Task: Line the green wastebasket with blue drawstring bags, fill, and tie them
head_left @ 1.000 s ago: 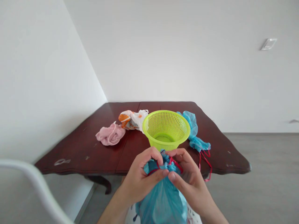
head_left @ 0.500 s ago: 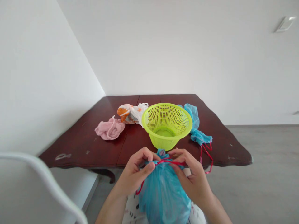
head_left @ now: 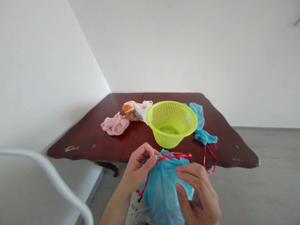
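A full, translucent blue plastic bag (head_left: 164,190) rests against my lap, its neck gathered at the top. A red drawstring (head_left: 174,156) runs across the neck, and one end hangs down on the left. My left hand (head_left: 140,168) pinches the drawstring and bag edge between thumb and fingers. Lower down at the bag's right side is my right hand (head_left: 199,193), thumb and fingers apart, holding nothing. Just beyond the bag stands a lime-green plastic basket (head_left: 170,140) with perforated sides.
On the dark wooden table (head_left: 82,137) lie a pink cloth (head_left: 115,124), a crumpled white and orange plastic bag (head_left: 136,111) and a second blue bag (head_left: 199,120) with red drawstring. A white curved edge (head_left: 53,178) stands at lower left.
My right hand has let go of the drawstring and moved down and right, its fingers now apart. My left hand keeps its pinch. The view has shifted slightly left.
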A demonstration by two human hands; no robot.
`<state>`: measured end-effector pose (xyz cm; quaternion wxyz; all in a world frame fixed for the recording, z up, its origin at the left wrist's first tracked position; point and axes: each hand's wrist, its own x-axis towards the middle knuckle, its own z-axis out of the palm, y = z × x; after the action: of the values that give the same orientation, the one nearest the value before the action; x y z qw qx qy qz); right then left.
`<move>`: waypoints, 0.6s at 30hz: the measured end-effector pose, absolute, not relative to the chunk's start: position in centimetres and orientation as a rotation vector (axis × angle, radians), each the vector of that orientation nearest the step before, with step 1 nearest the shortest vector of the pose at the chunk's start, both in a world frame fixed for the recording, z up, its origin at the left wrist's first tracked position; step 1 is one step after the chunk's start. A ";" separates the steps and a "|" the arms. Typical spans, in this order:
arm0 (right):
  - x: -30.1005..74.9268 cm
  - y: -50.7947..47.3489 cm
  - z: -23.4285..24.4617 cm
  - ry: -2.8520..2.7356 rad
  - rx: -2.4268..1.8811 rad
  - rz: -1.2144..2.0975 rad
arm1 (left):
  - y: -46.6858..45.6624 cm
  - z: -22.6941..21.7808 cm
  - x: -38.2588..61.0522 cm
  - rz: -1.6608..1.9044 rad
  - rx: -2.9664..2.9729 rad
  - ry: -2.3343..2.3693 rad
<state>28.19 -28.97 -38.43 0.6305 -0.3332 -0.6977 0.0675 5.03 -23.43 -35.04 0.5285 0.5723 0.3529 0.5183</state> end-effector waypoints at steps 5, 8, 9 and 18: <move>27.1 -27.6 -38.2 -1.571 -0.903 0.311 | -23.3 -34.8 5.7 1.294 1.468 0.702; 27.0 -26.8 -37.9 -1.630 -0.926 0.319 | -23.4 -35.0 6.1 1.260 1.453 0.706; 27.0 -26.6 -37.9 -1.637 -0.938 0.305 | -23.4 -35.1 6.3 1.270 1.448 0.731; 26.8 -26.1 -38.8 -1.654 -0.969 0.286 | -23.8 -35.4 7.2 1.346 1.450 0.869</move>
<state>26.79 -26.12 -38.78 0.5662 -0.4120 -0.7035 0.1216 7.23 -23.75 -35.43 0.4710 0.5918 0.3548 0.5496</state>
